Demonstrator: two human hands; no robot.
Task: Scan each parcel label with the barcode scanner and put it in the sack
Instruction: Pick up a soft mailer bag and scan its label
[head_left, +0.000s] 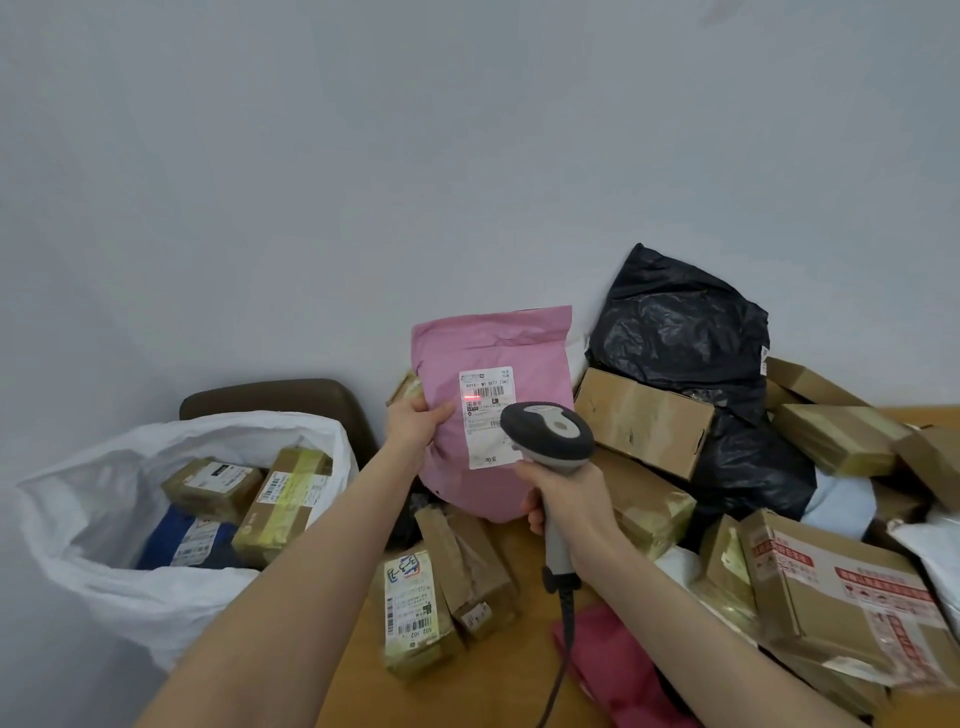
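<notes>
Now, pink parcel (488, 343) upright above the table (353, 686), label (485, 415) facing me.
My left hand (415, 415) pinches its left edge; my right hand (561, 493) wraps the scanner (548, 431) handle, red line (471, 397) on the label, sack (104, 493) open at left.

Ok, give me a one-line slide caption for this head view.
Left hand holds a pink mailer while the right hand aims the scanner at its label, sack open at left.

The head of the barcode scanner (548, 434) covers the lower right corner of the label (483, 415) on the pink mailer (488, 348), and the label's print is too small to read. The cable (564, 649) runs off the bottom edge. The white sack (98, 519) hides most of a brown chair (280, 395) behind it.
</notes>
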